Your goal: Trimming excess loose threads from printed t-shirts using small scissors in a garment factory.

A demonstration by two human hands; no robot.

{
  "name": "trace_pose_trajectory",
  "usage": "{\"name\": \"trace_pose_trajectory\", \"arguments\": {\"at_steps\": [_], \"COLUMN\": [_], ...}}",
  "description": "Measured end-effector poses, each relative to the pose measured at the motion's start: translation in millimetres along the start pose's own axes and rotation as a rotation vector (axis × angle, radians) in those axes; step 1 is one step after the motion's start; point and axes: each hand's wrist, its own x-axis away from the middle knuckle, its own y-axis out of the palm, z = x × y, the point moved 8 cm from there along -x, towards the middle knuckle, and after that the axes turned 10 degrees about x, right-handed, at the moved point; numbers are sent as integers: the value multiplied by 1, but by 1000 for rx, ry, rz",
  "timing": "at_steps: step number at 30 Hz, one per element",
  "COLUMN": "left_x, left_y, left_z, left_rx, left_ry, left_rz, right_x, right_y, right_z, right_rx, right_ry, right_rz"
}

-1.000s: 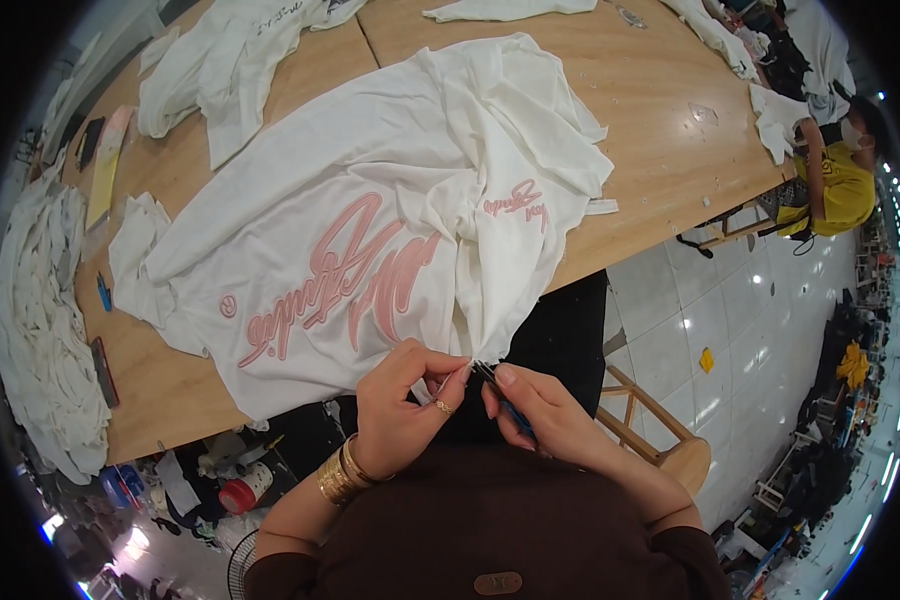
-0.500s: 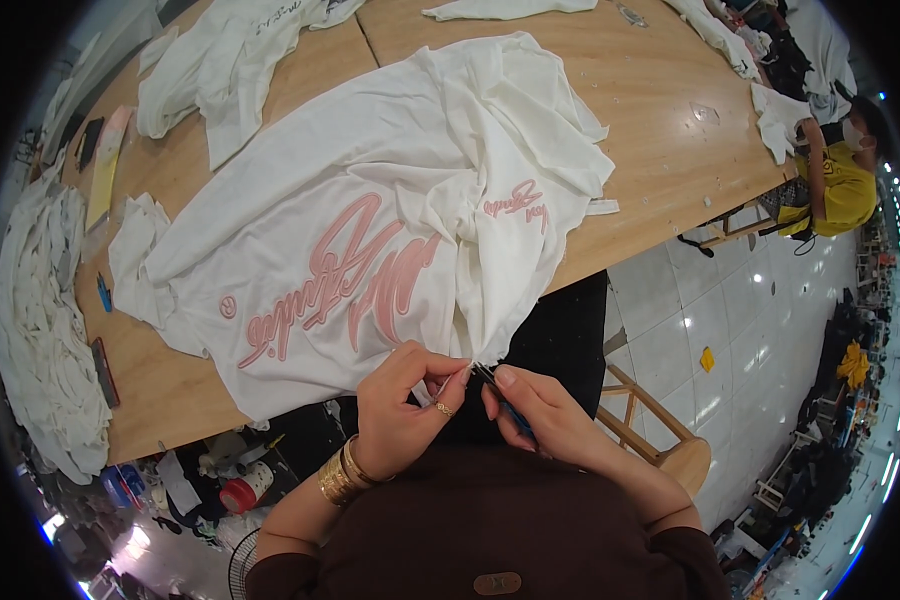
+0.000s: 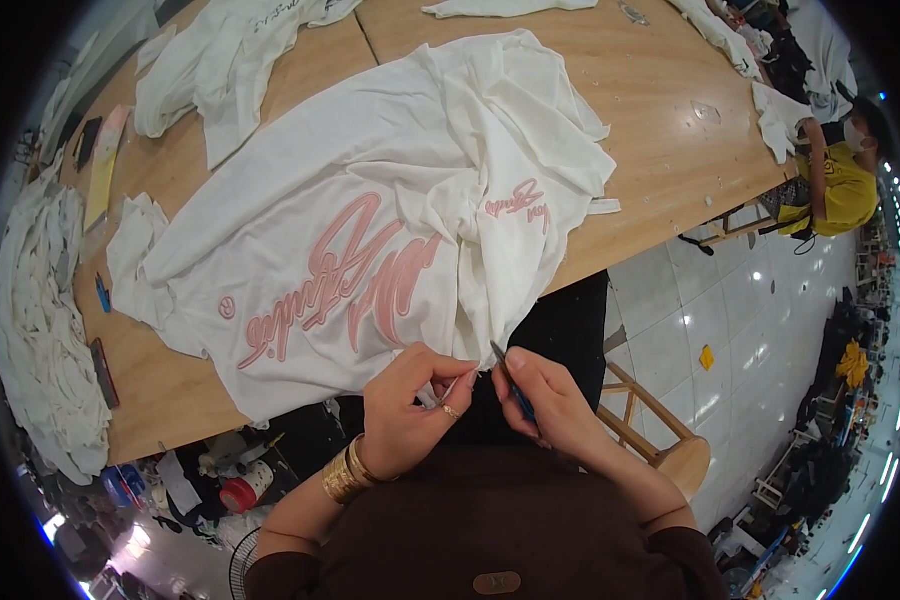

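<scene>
A white garment (image 3: 320,200) with pink lettering is spread over the near edge of the table, and one edge of it hangs toward me. My left hand (image 3: 410,408), with a ring and gold bangles, pinches that edge between thumb and fingertips. In my right hand (image 3: 555,402) is a pair of thread snips (image 3: 501,357) with dark blades and a blue handle. The blades point up and away from me, close beside the pinched cloth. Whether the tips touch any thread is too small to tell.
A wooden table (image 3: 660,130) carries more white garments (image 3: 215,75) and a heaped white pile (image 3: 50,330) at far left. Below right stands a wooden stool (image 3: 685,468). A person in yellow (image 3: 845,190) sits at the far right, handling white cloth.
The snips have moved slightly right and turned more upright, away from the left fingertips. My left hand has shifted a little right and still pinches the cloth.
</scene>
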Motion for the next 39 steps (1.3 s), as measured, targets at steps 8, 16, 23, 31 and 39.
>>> {"name": "trace_pose_trajectory", "arguments": {"at_steps": [8, 16, 23, 31, 39], "left_x": [-2, 0, 0, 1, 1], "left_y": [-3, -3, -2, -1, -1], "left_z": [-1, -1, -2, -4, -1], "left_rx": [40, 54, 66, 86, 55], "left_ry": [-30, -28, -36, -68, -38], "left_rz": [20, 21, 22, 8, -10], "right_x": [9, 8, 6, 8, 8], "right_y": [13, 14, 12, 8, 11], "right_z": [4, 4, 1, 6, 9], "right_rx": [34, 23, 23, 41, 30], "right_ry": [14, 29, -14, -10, -1], "right_rz": [-162, -162, -101, -98, -135]}}
